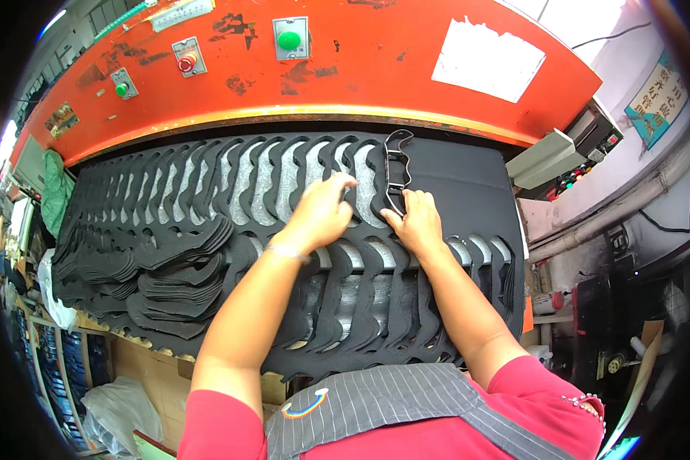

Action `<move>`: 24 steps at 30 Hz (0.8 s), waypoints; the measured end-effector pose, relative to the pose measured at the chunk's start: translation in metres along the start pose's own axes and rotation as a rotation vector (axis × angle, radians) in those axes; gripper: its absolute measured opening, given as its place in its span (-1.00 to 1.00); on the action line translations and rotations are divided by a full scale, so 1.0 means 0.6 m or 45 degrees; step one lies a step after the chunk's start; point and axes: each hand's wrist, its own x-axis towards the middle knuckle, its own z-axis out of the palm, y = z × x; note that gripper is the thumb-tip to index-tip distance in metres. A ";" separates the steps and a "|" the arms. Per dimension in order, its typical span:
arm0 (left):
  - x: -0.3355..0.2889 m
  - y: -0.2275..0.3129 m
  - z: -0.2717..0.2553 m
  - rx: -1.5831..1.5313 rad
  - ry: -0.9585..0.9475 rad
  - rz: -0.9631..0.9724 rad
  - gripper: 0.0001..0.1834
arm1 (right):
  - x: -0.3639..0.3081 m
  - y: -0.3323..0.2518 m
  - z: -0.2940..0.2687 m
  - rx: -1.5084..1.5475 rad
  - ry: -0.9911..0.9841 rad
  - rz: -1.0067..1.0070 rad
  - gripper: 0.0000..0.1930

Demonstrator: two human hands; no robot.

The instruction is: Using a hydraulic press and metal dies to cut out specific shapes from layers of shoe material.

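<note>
Behind the counter (483, 192), an orange machine housing (376, 77) with green and red push buttons was seen above a black foam sheet (468, 184) punched with rows of curved cut-outs. A black cutting die (396, 172) was laid on the sheet with its long axis running away from the person, just ahead of the right hand (416, 222), whose fingers (395, 222) were pressed flat at its near end, nothing gripped. The left hand (320, 215), slightly farther off to the left, was rested with fingers loosely curled on the foam strips, nothing enclosed.
</note>
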 end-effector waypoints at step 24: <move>0.070 -0.061 0.138 -0.356 -0.107 0.037 -0.73 | -0.011 0.024 -0.020 0.291 -0.077 -0.002 -0.40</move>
